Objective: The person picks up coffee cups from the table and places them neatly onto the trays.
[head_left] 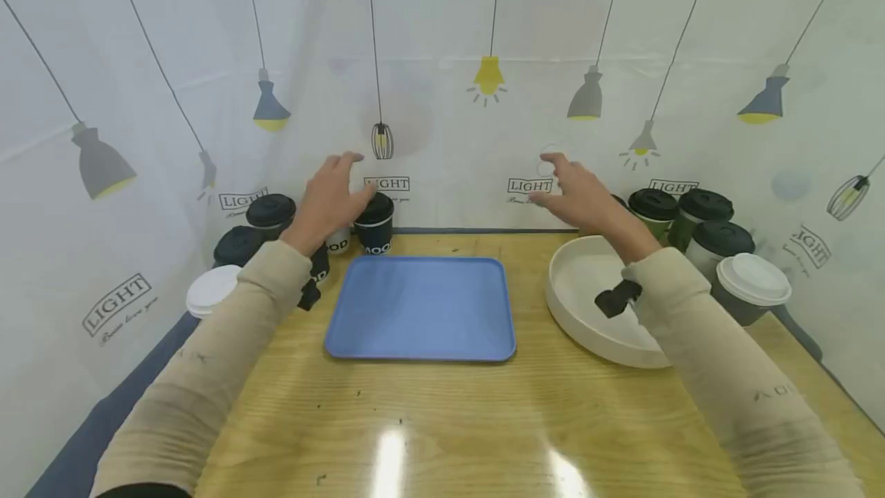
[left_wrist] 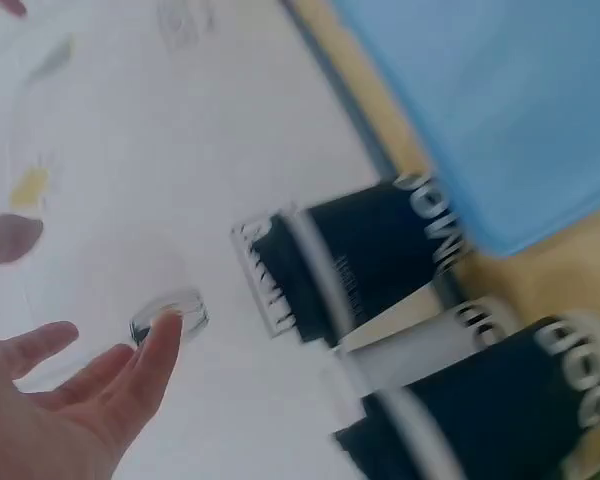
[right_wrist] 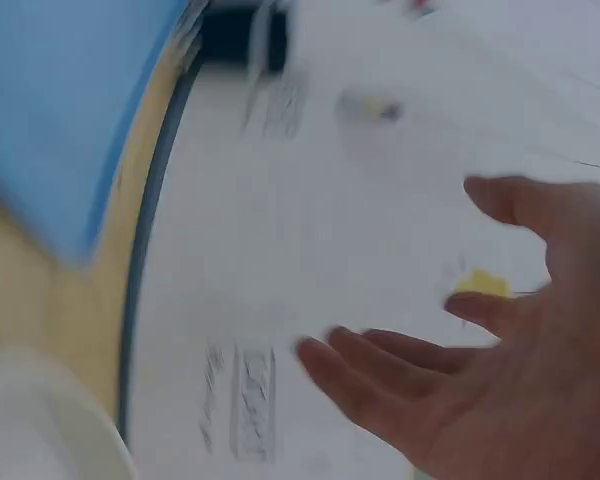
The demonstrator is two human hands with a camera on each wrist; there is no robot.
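Observation:
My left hand (head_left: 328,202) is raised in the air over the left group of lidded paper cups, its fingers spread and holding nothing. Nearest to it stands a dark navy cup (head_left: 376,225) with a black lid and white lettering, seen on its side in the left wrist view (left_wrist: 370,260). Level with it on the other side, my right hand (head_left: 577,194) hovers above the far part of a round cream dish (head_left: 588,313), fingers apart and nothing in them. Between the two hands, lower down, a blue rectangular tray (head_left: 422,310) lies on the wooden table.
More lidded cups stand at the left, including one with a white lid (head_left: 210,290). At the right, several cups, among them a green one (head_left: 691,217) and a grey one with a white lid (head_left: 750,290), stand behind the dish. A printed curtain (head_left: 442,98) encloses the table (head_left: 415,421).

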